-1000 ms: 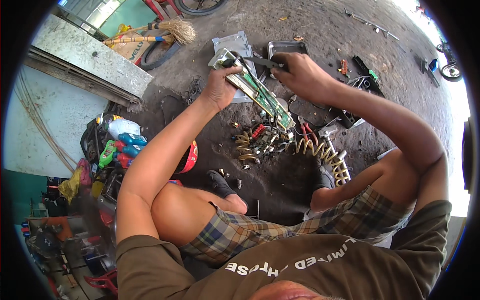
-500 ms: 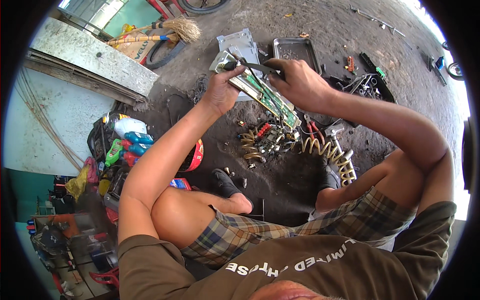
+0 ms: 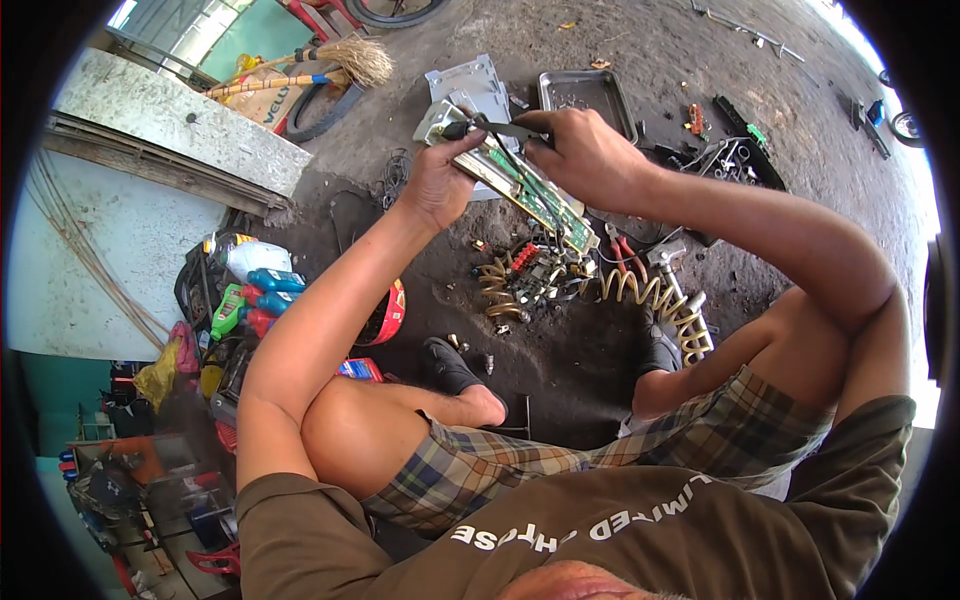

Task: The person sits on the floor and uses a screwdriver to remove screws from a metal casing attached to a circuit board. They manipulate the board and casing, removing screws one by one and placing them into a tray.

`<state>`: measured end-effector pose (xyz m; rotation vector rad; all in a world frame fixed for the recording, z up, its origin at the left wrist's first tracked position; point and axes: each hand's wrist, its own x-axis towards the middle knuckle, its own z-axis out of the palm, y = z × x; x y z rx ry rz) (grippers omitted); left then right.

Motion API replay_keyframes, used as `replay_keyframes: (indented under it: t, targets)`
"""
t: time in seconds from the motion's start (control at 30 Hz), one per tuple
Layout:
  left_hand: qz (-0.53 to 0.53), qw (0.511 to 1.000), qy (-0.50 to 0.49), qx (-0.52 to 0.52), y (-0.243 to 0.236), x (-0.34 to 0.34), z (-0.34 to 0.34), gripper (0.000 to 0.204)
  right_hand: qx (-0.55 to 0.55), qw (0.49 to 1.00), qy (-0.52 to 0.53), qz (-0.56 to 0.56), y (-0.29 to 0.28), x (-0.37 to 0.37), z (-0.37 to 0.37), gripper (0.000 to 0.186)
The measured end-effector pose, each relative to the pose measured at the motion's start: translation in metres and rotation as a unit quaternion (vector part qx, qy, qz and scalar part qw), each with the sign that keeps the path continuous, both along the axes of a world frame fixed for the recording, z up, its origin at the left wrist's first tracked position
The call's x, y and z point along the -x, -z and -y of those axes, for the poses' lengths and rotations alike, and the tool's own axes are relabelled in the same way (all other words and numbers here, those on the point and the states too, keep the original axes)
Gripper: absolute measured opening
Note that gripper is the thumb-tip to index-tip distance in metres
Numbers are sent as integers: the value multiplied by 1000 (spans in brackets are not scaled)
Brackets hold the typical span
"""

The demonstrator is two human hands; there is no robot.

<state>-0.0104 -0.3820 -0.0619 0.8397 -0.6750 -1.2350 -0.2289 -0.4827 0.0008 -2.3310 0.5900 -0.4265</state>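
Board (image 3: 556, 212) in left hand (image 3: 441, 186)

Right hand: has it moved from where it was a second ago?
Yes. Judged against the metal tray on the ground, the right hand has shifted leftward, toward the left hand, uncovering more of the tray's right side.

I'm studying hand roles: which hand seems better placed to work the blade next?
Probably the right hand: it holds the blade, while the left hand is occupied steadying the circuit board.
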Motion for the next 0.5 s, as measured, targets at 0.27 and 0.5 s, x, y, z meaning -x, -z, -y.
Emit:
replay_keyframes:
  t: [0.27,0.5]
  targets:
    - [-5,1000,-1,-7,0,2,1,36,5,1000,-12,4,1,-1,2,42]
    - [45,999,-16,1,7,-1,5,58,-87,994,37,-52,-8,-12,10,40]
